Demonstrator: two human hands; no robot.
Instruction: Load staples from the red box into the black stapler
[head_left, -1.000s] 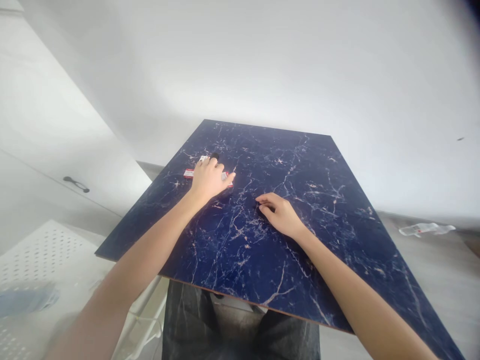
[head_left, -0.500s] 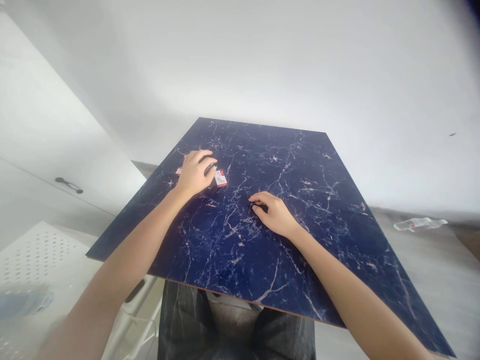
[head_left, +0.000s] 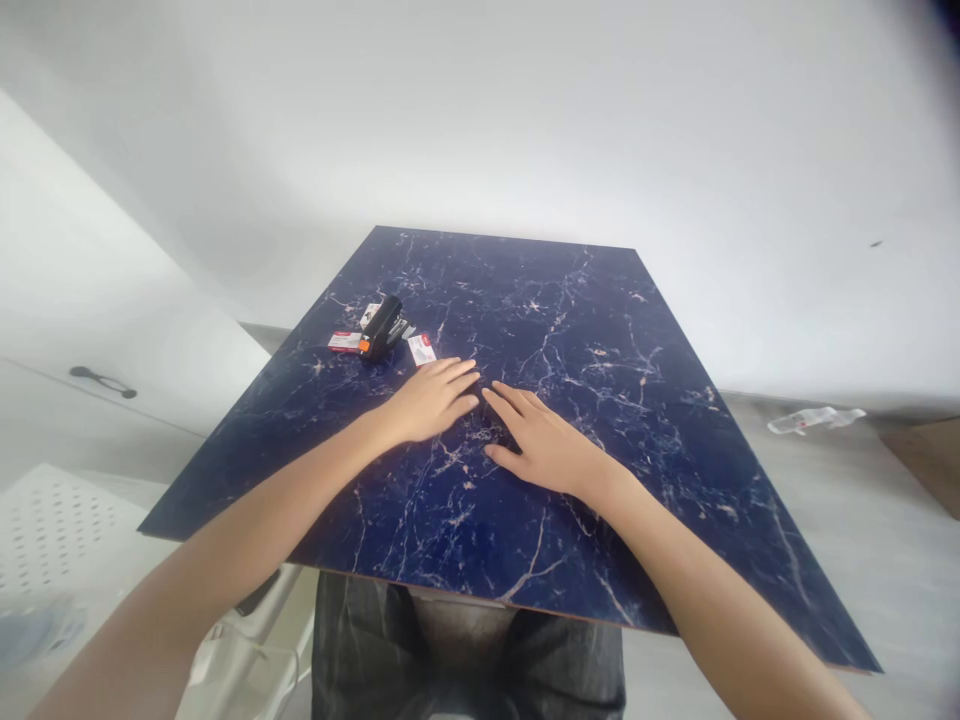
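Note:
My left hand [head_left: 431, 400] rests palm down on the dark blue marbled table [head_left: 480, 540], fingers spread, holding nothing. Facing it, fingertips close to the left ones, is my right hand [head_left: 547, 445], flat with fingers apart and also empty. Beyond the left hand lies a black stapler [head_left: 384, 325] with an orange end. To its left is a small red-and-white box [head_left: 345, 342]. A second red-and-white box [head_left: 421, 349] lies on its right, just past my left fingers. Behind the stapler, a white piece [head_left: 368, 314] is partly hidden.
A white wall [head_left: 510, 120] rises behind the table. On the floor at right lies a clear plastic bottle [head_left: 816, 420], near a brown board or box [head_left: 930, 460]. A white perforated surface [head_left: 52, 530] stands at lower left, below a cabinet handle [head_left: 103, 381].
My left hand has left the stapler and come down right, uncovering it and the boxes. My right hand has uncurled and flattened. The view has shifted slightly.

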